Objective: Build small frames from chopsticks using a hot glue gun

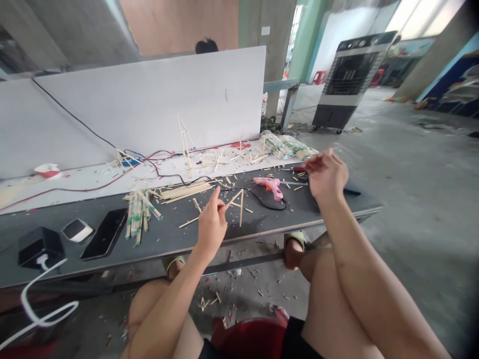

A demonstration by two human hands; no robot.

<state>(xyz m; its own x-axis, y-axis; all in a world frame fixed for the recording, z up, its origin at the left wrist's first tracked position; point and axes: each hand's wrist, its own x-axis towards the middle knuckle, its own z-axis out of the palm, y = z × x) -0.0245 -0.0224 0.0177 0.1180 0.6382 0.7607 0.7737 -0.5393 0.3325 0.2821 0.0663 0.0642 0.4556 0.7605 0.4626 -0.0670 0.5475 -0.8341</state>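
My left hand [212,222] is over the front of the dark table, thumb and fingers pinched on a small A-shaped frame of wooden sticks [241,208]. Off to the right, my right hand [328,175] is raised above the table with its fingers curled together; whatever it may hold cannot be made out. Between the hands lies a pink glue gun [275,188], its black cord looping in front. Loose wooden sticks [187,191] are piled behind my left hand. A red-handled tool [298,169] lies partly hidden beside my right hand.
Wrapped stick bundles [137,212], a phone [105,234], a white device [77,230] and a black box [41,247] with a white cable occupy the left. Behind stand a tall stick structure [184,142] and a white panel [149,107]. Plastic-wrapped packs [286,144] lie back right.
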